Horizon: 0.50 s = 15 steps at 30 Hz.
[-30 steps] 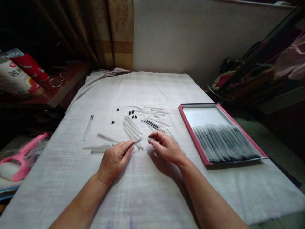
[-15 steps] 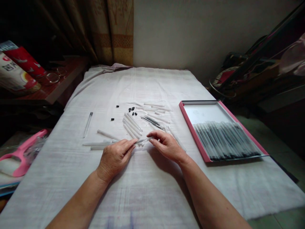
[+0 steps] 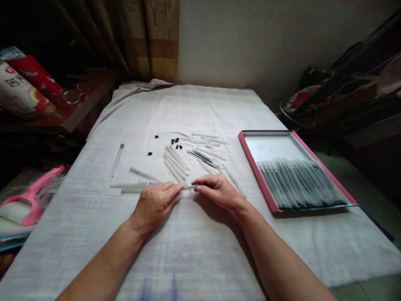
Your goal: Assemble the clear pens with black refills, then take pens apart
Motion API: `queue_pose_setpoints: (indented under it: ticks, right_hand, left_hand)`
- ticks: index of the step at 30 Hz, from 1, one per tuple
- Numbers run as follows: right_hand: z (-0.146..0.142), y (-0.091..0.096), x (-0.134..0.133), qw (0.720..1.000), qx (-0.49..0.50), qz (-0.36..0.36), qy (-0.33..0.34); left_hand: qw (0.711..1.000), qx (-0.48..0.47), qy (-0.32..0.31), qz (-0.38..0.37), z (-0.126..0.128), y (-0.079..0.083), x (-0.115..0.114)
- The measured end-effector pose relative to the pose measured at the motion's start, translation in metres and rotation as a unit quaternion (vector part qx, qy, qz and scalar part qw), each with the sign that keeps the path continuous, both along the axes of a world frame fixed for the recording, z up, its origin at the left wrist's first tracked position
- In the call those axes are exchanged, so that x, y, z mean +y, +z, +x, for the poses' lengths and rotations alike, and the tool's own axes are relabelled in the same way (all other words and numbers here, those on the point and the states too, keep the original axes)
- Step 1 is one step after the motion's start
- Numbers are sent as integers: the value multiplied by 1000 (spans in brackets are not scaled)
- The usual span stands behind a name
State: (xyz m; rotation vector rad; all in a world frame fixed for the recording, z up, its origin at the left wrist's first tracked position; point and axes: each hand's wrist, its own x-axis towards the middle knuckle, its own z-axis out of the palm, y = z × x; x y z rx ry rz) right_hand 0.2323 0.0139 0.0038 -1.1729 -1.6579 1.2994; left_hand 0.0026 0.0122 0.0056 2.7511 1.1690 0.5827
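My left hand (image 3: 158,203) and my right hand (image 3: 217,191) pinch the two ends of a thin pen (image 3: 189,187), held level just above the cloth. Fingers cover most of it, so its tip and end are hidden. Beyond my hands lie several clear pen barrels (image 3: 176,161), dark ink refills (image 3: 202,157) and small black end plugs (image 3: 177,141). More translucent tubes (image 3: 133,186) rest beside my left hand, and others (image 3: 234,179) lie behind my right. One pen with a dark end (image 3: 118,160) lies apart at the left.
A pink-edged box (image 3: 263,179) holding a row of many pens (image 3: 303,184) sits at the right of the cloth-covered table (image 3: 188,251). At the left are a pink tape dispenser (image 3: 34,196), and a side table (image 3: 84,110) with glasses (image 3: 72,97) and packages (image 3: 23,90).
My hands have come slightly closer together along the pen, which is now more level. The whole view has shifted a little; the loose parts lie as before.
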Motion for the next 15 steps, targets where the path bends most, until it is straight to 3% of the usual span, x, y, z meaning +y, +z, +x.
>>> queue_pose_setpoints:
  ticks: [15]
  right_hand:
    - [-6,-3,-1,995,62,-70,-22]
  left_hand:
    - [998,-32,5,-46,4,-1,0]
